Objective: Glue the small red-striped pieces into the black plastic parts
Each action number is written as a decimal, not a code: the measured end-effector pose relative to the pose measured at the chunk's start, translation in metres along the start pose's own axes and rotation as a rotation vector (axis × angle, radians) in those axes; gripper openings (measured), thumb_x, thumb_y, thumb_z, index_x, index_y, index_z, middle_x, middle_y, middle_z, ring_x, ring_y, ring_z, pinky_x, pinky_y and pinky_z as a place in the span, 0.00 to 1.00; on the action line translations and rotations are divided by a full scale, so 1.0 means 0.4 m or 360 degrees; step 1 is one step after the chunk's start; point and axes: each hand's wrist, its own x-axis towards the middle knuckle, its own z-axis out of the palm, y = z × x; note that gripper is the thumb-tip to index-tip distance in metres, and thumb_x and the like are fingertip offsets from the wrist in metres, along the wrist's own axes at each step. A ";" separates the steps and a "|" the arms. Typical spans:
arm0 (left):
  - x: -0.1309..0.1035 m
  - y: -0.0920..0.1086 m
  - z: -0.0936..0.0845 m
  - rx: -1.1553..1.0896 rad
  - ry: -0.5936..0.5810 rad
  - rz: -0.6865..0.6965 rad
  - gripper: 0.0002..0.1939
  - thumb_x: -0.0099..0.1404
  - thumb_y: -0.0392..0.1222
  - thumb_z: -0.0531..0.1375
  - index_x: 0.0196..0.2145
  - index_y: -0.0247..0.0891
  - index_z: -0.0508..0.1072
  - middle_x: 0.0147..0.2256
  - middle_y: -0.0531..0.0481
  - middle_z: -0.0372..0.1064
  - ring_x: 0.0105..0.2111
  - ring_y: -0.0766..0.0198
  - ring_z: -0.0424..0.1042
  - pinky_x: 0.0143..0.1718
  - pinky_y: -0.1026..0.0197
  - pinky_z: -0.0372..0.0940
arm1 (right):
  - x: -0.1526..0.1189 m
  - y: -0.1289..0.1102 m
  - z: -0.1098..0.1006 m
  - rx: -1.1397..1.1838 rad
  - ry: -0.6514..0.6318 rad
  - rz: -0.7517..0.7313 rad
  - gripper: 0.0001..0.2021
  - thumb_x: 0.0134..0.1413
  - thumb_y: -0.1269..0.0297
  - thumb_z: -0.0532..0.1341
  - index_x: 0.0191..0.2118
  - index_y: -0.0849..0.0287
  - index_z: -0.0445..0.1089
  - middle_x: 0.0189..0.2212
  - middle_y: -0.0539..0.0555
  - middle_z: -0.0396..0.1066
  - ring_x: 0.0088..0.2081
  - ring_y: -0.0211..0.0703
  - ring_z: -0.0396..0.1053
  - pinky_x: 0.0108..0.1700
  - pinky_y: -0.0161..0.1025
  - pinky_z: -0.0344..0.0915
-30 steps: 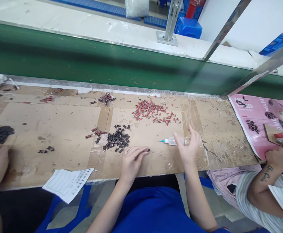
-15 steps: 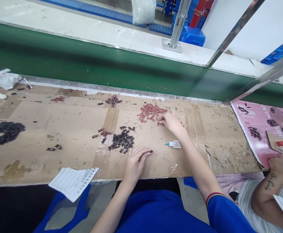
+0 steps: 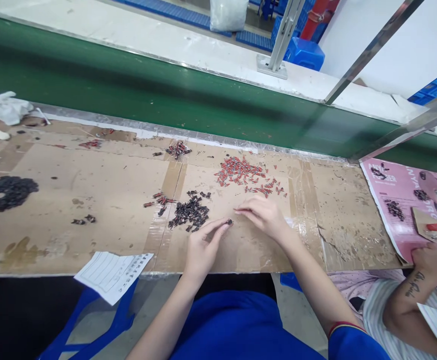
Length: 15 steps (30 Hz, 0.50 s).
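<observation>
Near the table's front edge, my left hand (image 3: 205, 245) pinches a small black part (image 3: 229, 222) between thumb and fingertips. Facing it from the right is my right hand (image 3: 264, 216), its fingers pinched on a small red part (image 3: 237, 209), a short gap from the black one. Just behind my left hand lies a pile of black parts (image 3: 189, 214), with a few red-and-black pieces (image 3: 160, 199) at its left. Many loose red parts (image 3: 238, 170) are spread out beyond my right hand. The bottle seen before is hidden behind my right hand and forearm.
A small red-and-black heap (image 3: 178, 149) lies near the green belt (image 3: 136, 85). At the left are a dark pile (image 3: 11, 192) and a paper sheet (image 3: 114, 276) over the edge. A co-worker's hands (image 3: 430, 265) are at the right, by a pink poster (image 3: 383, 195).
My right hand has come back from the red parts toward my left hand, now with a small red part. My left hand has tilted the black part up slightly. The view has shifted a little.
</observation>
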 end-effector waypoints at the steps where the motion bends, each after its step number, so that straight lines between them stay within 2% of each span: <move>1: 0.002 0.006 -0.002 -0.0010 -0.0001 -0.0007 0.10 0.60 0.46 0.63 0.35 0.40 0.81 0.36 0.47 0.80 0.38 0.57 0.79 0.43 0.56 0.74 | -0.010 -0.019 -0.001 0.0011 0.0028 -0.0101 0.09 0.66 0.67 0.55 0.43 0.58 0.73 0.33 0.55 0.77 0.36 0.42 0.72 0.39 0.40 0.72; 4: 0.003 0.020 -0.010 0.0008 -0.0033 -0.0024 0.10 0.59 0.46 0.63 0.35 0.40 0.81 0.36 0.47 0.80 0.38 0.56 0.79 0.44 0.55 0.74 | -0.029 -0.056 -0.003 -0.0081 0.0056 -0.0270 0.12 0.66 0.72 0.52 0.46 0.60 0.73 0.36 0.58 0.77 0.39 0.43 0.72 0.42 0.42 0.73; 9: -0.005 0.037 -0.018 0.0036 -0.0091 -0.0037 0.10 0.59 0.47 0.64 0.34 0.40 0.81 0.34 0.46 0.80 0.37 0.56 0.79 0.44 0.54 0.74 | -0.037 -0.072 -0.016 -0.0238 -0.0105 -0.0304 0.13 0.66 0.74 0.51 0.47 0.60 0.73 0.39 0.59 0.76 0.42 0.44 0.72 0.45 0.42 0.74; 15: -0.010 0.054 -0.020 -0.0017 -0.0126 -0.0096 0.11 0.57 0.50 0.65 0.31 0.40 0.81 0.32 0.46 0.80 0.33 0.56 0.79 0.39 0.55 0.75 | -0.042 -0.085 -0.019 -0.0277 -0.0165 -0.0372 0.12 0.64 0.75 0.54 0.49 0.61 0.71 0.38 0.60 0.75 0.43 0.45 0.72 0.43 0.41 0.75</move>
